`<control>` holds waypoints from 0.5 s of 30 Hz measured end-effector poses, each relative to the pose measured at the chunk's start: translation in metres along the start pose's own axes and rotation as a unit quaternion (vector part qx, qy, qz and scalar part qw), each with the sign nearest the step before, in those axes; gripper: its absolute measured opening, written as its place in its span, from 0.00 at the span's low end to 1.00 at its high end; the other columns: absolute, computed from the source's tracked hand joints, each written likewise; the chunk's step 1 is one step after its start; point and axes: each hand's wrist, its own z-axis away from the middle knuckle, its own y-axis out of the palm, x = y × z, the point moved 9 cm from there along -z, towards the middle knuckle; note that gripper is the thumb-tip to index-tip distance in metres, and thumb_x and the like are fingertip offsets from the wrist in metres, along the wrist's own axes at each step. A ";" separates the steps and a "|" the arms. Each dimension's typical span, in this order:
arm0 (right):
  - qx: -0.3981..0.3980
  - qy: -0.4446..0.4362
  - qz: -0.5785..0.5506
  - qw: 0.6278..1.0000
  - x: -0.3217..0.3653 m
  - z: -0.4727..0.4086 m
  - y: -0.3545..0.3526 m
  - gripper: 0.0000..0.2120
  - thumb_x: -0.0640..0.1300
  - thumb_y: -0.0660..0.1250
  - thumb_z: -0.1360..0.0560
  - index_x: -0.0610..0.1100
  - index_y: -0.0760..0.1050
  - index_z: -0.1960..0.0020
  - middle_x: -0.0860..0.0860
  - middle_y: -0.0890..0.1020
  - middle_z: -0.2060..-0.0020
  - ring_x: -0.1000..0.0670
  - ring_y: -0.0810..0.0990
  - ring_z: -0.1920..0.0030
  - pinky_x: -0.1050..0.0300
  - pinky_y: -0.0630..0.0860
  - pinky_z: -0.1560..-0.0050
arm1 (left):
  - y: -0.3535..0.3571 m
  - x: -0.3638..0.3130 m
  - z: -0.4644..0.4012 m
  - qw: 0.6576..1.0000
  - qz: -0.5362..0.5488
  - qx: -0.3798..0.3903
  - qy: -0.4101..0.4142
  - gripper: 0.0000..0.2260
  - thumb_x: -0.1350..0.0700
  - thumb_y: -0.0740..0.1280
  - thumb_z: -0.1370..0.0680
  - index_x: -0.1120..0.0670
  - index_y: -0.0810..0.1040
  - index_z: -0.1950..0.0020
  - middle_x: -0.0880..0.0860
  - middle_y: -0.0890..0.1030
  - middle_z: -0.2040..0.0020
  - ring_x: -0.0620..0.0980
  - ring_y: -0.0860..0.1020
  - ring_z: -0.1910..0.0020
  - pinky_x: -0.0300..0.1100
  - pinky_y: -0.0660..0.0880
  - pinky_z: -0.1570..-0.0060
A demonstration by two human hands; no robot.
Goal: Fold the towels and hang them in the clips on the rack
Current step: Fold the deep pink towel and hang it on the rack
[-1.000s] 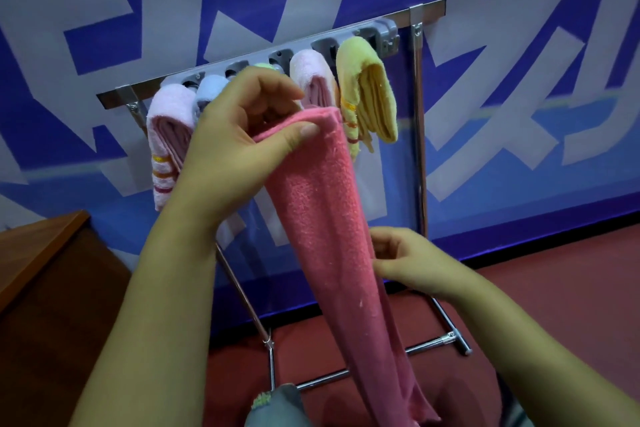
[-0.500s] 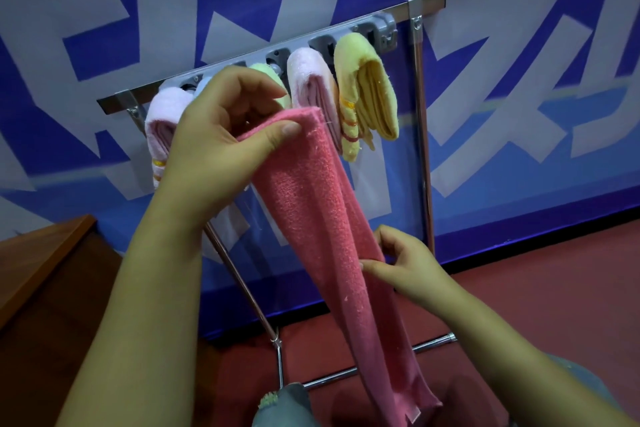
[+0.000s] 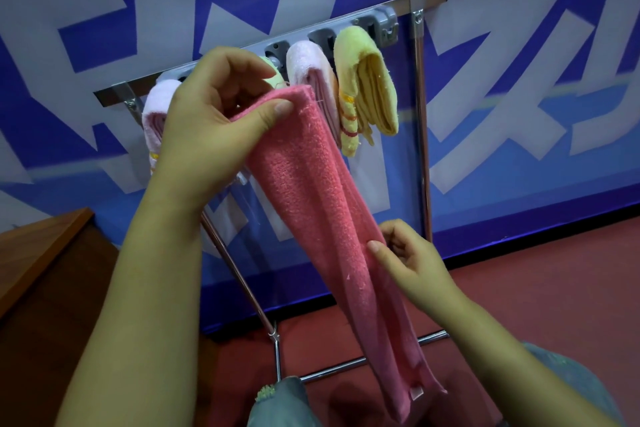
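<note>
— Where's the pink towel (image 3: 311, 204) relative to the hands?
— Strung between the 2. Top end pinched by the left hand (image 3: 211, 125), thumb over the folded edge, fingers curled behind. Further down, nipped at its right edge by the right hand (image 3: 408, 260), thumb and fingertips closed on the cloth.

— Long axis?
— Slanting from upper left, just in front of the rack (image 3: 419, 87), down to lower right, tail hanging free near the floor.

— Nearer the clips?
— Left hand, plainly. Held right up at the grey clip strip (image 3: 377, 24), almost touching the towels there. Right hand well below, steadying only.

— State of the strip?
— Yellow towel (image 3: 370, 87) and pale pink towel (image 3: 308, 73) clipped side by side; a greenish one mostly hidden behind the left fingers; another pale towel (image 3: 156, 107) at the far left. Which slot is free: cannot tell, blocked by the hand.

— And the look of the pink one?
— Terry, coral-pink, folded lengthwise into a narrow band, lint-flecked, small label at the bottom end. Probably floppy; likely to need the top fold pushed up into a clip.
</note>
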 end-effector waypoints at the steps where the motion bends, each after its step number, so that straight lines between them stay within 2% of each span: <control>1: -0.009 -0.011 0.008 1.000 0.001 0.002 -0.001 0.06 0.48 0.63 0.26 0.58 0.72 0.51 0.58 0.80 0.60 0.59 0.79 0.58 0.59 0.75 0.52 | -0.001 0.000 -0.001 1.000 0.000 -0.006 -0.002 0.12 0.59 0.72 0.29 0.47 0.74 0.51 0.49 0.78 0.55 0.50 0.77 0.52 0.44 0.76 0.48; 4: -0.037 -0.045 0.045 0.997 0.006 0.008 -0.006 0.20 0.42 0.60 0.25 0.64 0.66 0.40 0.63 0.79 0.56 0.62 0.78 0.60 0.71 0.71 0.54 | -0.002 0.002 -0.003 1.000 -0.007 -0.017 -0.007 0.12 0.60 0.72 0.29 0.48 0.74 0.51 0.49 0.78 0.55 0.49 0.77 0.53 0.45 0.77 0.48; 5: -0.038 -0.066 0.066 0.995 0.008 0.009 -0.005 0.23 0.39 0.59 0.24 0.63 0.66 0.38 0.65 0.78 0.54 0.64 0.77 0.57 0.74 0.69 0.53 | -0.002 0.002 -0.003 1.000 -0.007 -0.018 -0.008 0.12 0.61 0.72 0.29 0.48 0.74 0.51 0.48 0.78 0.55 0.48 0.77 0.53 0.44 0.77 0.48; 7: -0.040 -0.105 0.114 0.987 0.012 0.010 -0.004 0.26 0.32 0.58 0.25 0.59 0.69 0.37 0.64 0.76 0.50 0.65 0.75 0.50 0.75 0.67 0.49 | 0.000 0.002 -0.002 1.000 -0.012 -0.015 -0.009 0.12 0.61 0.72 0.29 0.49 0.73 0.51 0.46 0.77 0.55 0.46 0.77 0.54 0.42 0.77 0.49; 11: -0.071 -0.129 0.135 0.980 0.016 0.011 -0.005 0.21 0.29 0.57 0.28 0.52 0.73 0.46 0.55 0.74 0.52 0.67 0.73 0.50 0.76 0.67 0.49 | -0.003 0.005 -0.001 1.000 -0.011 -0.021 -0.014 0.12 0.60 0.73 0.29 0.48 0.73 0.51 0.46 0.78 0.55 0.45 0.77 0.54 0.39 0.76 0.52; 15: -0.060 -0.127 0.129 0.982 0.015 0.011 -0.003 0.12 0.38 0.55 0.29 0.50 0.73 0.55 0.54 0.74 0.55 0.64 0.73 0.55 0.72 0.68 0.55 | -0.006 0.005 -0.001 0.999 -0.005 -0.030 -0.012 0.12 0.59 0.73 0.29 0.48 0.73 0.52 0.46 0.77 0.56 0.45 0.77 0.55 0.38 0.75 0.53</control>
